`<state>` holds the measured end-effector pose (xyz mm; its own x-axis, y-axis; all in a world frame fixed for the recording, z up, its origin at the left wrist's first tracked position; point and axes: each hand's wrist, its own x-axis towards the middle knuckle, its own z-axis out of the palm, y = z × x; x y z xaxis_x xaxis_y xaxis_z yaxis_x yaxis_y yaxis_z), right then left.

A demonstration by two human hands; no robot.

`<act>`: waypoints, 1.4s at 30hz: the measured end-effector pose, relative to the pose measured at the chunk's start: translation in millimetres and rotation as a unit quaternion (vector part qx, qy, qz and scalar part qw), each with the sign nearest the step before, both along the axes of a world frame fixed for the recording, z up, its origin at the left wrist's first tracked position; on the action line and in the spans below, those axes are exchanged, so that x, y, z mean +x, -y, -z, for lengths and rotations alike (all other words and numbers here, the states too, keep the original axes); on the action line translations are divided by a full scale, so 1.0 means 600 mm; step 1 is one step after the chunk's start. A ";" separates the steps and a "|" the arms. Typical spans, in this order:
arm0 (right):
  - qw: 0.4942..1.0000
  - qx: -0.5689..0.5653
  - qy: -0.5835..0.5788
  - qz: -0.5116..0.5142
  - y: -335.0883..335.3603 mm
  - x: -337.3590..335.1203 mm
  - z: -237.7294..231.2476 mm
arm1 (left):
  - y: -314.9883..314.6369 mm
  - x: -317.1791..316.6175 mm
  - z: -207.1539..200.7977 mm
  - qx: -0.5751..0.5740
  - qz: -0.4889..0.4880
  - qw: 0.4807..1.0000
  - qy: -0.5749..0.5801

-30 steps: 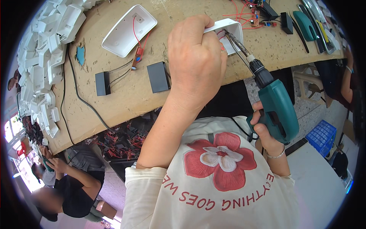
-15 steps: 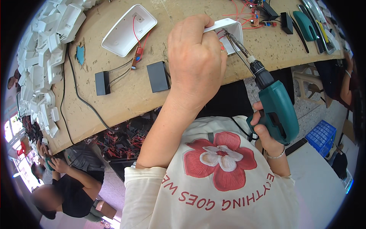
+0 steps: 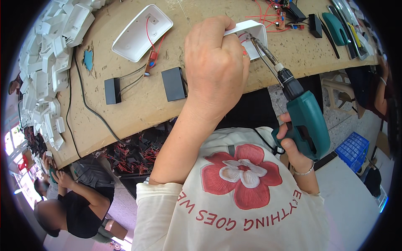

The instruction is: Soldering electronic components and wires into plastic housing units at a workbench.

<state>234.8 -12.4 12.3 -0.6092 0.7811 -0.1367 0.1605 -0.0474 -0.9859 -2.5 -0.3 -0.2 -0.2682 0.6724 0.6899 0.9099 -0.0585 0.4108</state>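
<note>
My left hand (image 3: 215, 62) is closed round a white plastic case (image 3: 260, 32), tilted so its hollow side faces right, at the table's edge. A red wire shows inside it. My right hand (image 3: 296, 154) grips the handle of a green soldering gun (image 3: 312, 123) with a black collar and a thin feed tube beside its metal tip. The tip reaches into the case; whether it touches anything there is too small to tell. Left of my left hand lie a black box (image 3: 173, 85) and another white case (image 3: 140, 35), wired to a small circuit board (image 3: 149, 66).
White cases (image 3: 50, 62) are heaped at the left, beside black cables (image 3: 83, 94). Boards with red wires (image 3: 279, 19) and a green tool (image 3: 335, 28) lie at the back right. A bin of wired black parts (image 3: 138, 152) stands below the table edge. Another person (image 3: 79, 205) works at lower left.
The soldering gun has shifted slightly right and down, its tip drawing back a little inside the case. My left hand and the case stay in place.
</note>
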 end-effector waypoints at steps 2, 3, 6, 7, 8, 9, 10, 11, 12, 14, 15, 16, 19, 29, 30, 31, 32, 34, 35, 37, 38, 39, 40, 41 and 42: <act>1.000 0.007 0.000 0.000 0.001 0.001 -0.001 | 0.000 0.000 0.000 -0.001 0.000 1.000 0.003; 1.000 0.017 0.000 0.001 0.003 0.003 -0.001 | 0.000 0.001 -0.001 -0.004 0.000 1.000 0.002; 1.000 0.029 -0.004 0.001 0.007 0.009 -0.002 | 0.002 0.000 -0.002 -0.007 -0.001 1.000 -0.002; 0.999 0.031 -0.006 0.001 0.008 0.011 -0.002 | 0.003 0.000 -0.003 -0.009 -0.002 1.000 -0.003; 0.999 0.032 -0.006 0.001 0.009 0.012 -0.003 | 0.002 0.001 -0.002 -0.008 -0.002 1.000 -0.003; 0.999 0.039 -0.015 0.003 0.011 0.014 -0.003 | 0.002 0.003 0.000 -0.005 0.007 1.000 0.006; 0.999 0.046 -0.025 0.005 0.012 0.014 -0.004 | 0.002 0.004 0.001 -0.002 0.015 1.000 0.016; 0.999 0.046 -0.025 0.005 0.012 0.015 -0.004 | 0.003 0.004 0.002 -0.002 0.016 1.000 0.015; 0.999 0.046 -0.024 0.003 0.013 0.016 -0.005 | 0.003 0.004 0.002 -0.004 0.010 1.000 0.010; 0.999 0.045 -0.023 0.001 0.014 0.017 -0.006 | 0.005 0.005 0.001 -0.007 0.005 1.000 0.004; 0.999 0.036 -0.019 0.005 0.015 0.017 -0.006 | 0.006 0.006 -0.001 -0.006 -0.005 1.000 -0.008; 0.999 0.027 -0.016 0.009 0.016 0.018 -0.007 | 0.006 0.007 -0.002 -0.006 -0.015 1.000 -0.019; 0.998 0.054 -0.026 0.005 0.018 0.023 -0.002 | 0.010 0.007 -0.004 0.006 -0.029 0.999 -0.039; 0.997 0.061 -0.031 0.018 0.016 0.036 -0.013 | 0.037 0.023 -0.026 -0.009 -0.068 0.995 -0.069; 0.997 0.063 -0.039 0.021 0.016 0.036 -0.010 | 0.042 0.025 -0.029 -0.034 -0.065 0.995 -0.065; 0.996 0.066 -0.047 0.024 0.016 0.036 -0.008 | 0.044 0.025 -0.032 -0.060 -0.062 0.994 -0.061; 0.996 0.066 -0.047 0.025 0.016 0.036 -0.009 | 0.043 0.025 -0.033 -0.059 -0.061 0.994 -0.062; 0.997 0.052 -0.039 0.034 0.015 0.034 -0.013 | 0.040 0.025 -0.036 -0.059 -0.046 0.995 -0.071; 0.997 0.052 -0.041 0.034 0.014 0.035 -0.011 | 0.040 0.025 -0.038 -0.059 -0.046 0.995 -0.073; 0.997 0.057 -0.055 0.024 0.012 0.039 -0.003 | 0.041 0.027 -0.043 -0.077 -0.038 0.994 -0.074; 0.997 0.057 -0.055 0.024 0.011 0.040 -0.001 | 0.042 0.028 -0.048 -0.076 -0.038 0.994 -0.075; 0.996 0.059 -0.061 0.024 0.011 0.041 0.000 | 0.043 0.029 -0.055 -0.095 -0.034 0.993 -0.059; 0.996 0.061 -0.067 0.024 0.011 0.042 0.001 | 0.043 0.030 -0.058 -0.114 -0.029 0.992 -0.044; 0.996 0.061 -0.068 0.024 0.011 0.043 0.000 | 0.043 0.031 -0.058 -0.114 -0.029 0.992 -0.045; 0.996 0.058 -0.064 0.024 0.011 0.043 -0.002 | 0.042 0.031 -0.057 -0.114 -0.032 0.992 -0.041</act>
<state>260.6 -19.2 13.5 -0.5772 0.8160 0.0321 0.0343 0.0635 -0.9974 16.1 -25.8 33.9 -0.2644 0.7973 0.5425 0.9397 0.0864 0.3309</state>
